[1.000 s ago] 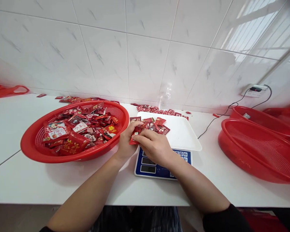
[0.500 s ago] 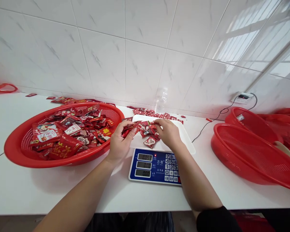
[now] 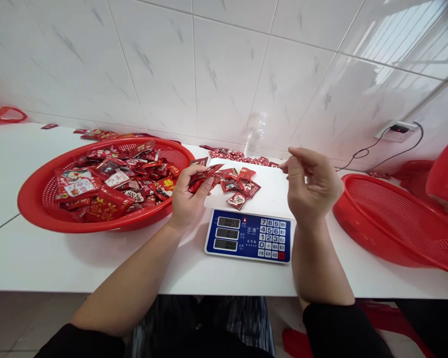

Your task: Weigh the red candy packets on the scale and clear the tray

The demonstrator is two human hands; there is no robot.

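My left hand (image 3: 188, 199) holds a bunch of red candy packets (image 3: 205, 175) at the left edge of the white scale tray (image 3: 272, 191). Several red packets (image 3: 239, 186) lie on that tray. My right hand (image 3: 313, 184) is lifted above the tray's right side, fingers loosely curled with nothing visible in them. Below the tray is the scale's blue keypad and display panel (image 3: 248, 235). On the left, a red mesh basket (image 3: 59, 211) is full of red candy packets (image 3: 108, 181).
An empty red basket (image 3: 395, 223) stands on the right, with another red object (image 3: 446, 171) above it. More packets (image 3: 239, 156) lie along the tiled wall. A black cable (image 3: 362, 151) runs to a wall socket (image 3: 397, 130). A red bag (image 3: 2, 115) lies far left.
My right hand has left the packets on the tray and risen up to the right. My left hand stays at the tray's left edge with its packets. The camera view shifted.
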